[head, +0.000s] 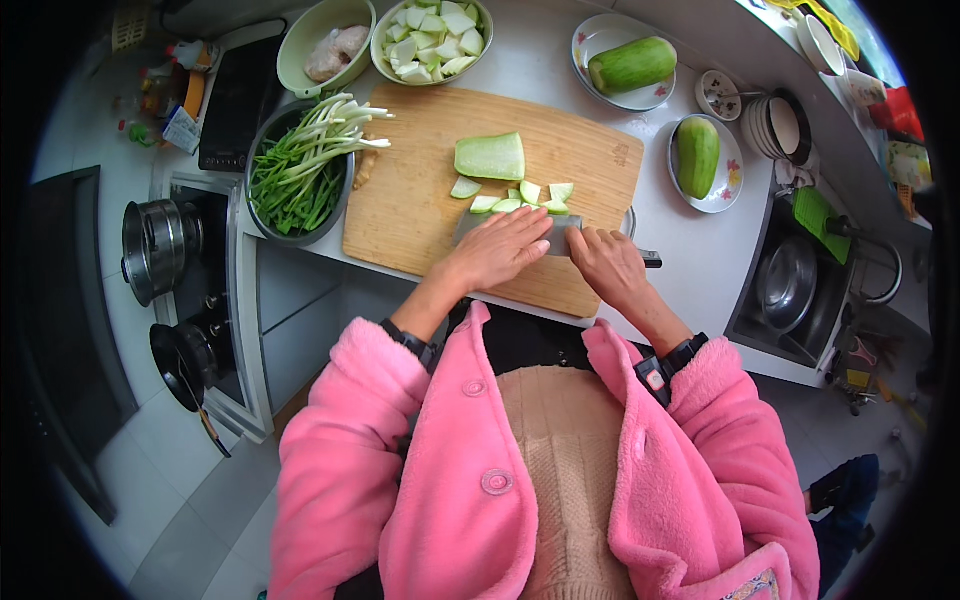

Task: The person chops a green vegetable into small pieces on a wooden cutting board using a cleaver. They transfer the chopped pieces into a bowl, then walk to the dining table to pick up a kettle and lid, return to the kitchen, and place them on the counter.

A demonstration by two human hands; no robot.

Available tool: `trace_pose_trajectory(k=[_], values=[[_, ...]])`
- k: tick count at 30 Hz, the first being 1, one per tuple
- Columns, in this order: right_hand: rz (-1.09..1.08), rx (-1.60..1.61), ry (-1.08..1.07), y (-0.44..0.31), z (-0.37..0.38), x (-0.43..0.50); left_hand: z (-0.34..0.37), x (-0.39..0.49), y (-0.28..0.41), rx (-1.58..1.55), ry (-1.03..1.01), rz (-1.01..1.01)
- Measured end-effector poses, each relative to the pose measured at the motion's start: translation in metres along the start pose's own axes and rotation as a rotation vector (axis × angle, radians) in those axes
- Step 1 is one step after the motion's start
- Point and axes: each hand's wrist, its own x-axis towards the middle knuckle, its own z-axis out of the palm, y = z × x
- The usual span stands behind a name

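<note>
My right hand (609, 262) grips a cleaver (562, 238), whose broad blade lies across the wooden cutting board (420, 180). Flat over the blade rests my left hand (502, 251), its fingers stretched out and the fingertips beside cut green-skinned radish pieces (530, 193). What lies beneath that palm is hidden. Just beyond the pieces sits a larger cut radish chunk (490, 157), pale cut face showing. A single wedge (466, 187) lies to its lower left.
Left of the board, spring onions (307, 172) fill a dark basin (259, 214). Behind stand a bowl of radish chunks (435, 41) and a green bowl (292, 64) holding raw meat. Two plates (589, 41) (731, 161) carry whole-looking radish pieces. A sink (742, 315) is at right, a stove (225, 300) at left.
</note>
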Motion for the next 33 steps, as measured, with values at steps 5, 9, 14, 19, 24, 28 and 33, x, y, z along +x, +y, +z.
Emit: trace_pose_trajectory(k=[5,9,14,19,24,28,33], values=[[0.0,0.051,0.066,-0.001,-0.013,-0.013,-0.018,0.018,-0.025,-0.122,-0.156,-0.094],[0.077,0.152,-0.021,0.009,-0.029,-0.034,-0.023,0.008,-0.038,-0.548,0.236,0.005],[0.364,0.449,-0.026,0.015,-0.035,-0.063,-0.014,-0.014,-0.077,-0.311,0.659,-0.56],[0.712,0.724,0.017,0.007,-0.024,-0.077,0.017,0.002,-0.092,-0.241,0.643,-0.631],[0.788,0.825,-0.013,0.004,-0.024,-0.077,0.036,0.021,-0.061,-1.045,0.633,-0.33],[0.728,0.818,-0.089,-0.005,-0.035,-0.068,0.029,-0.008,-0.045,-0.651,0.771,-0.322],[0.506,0.681,-0.171,-0.023,-0.049,-0.05,0.049,-0.052,-0.007,0.056,0.648,-0.061]])
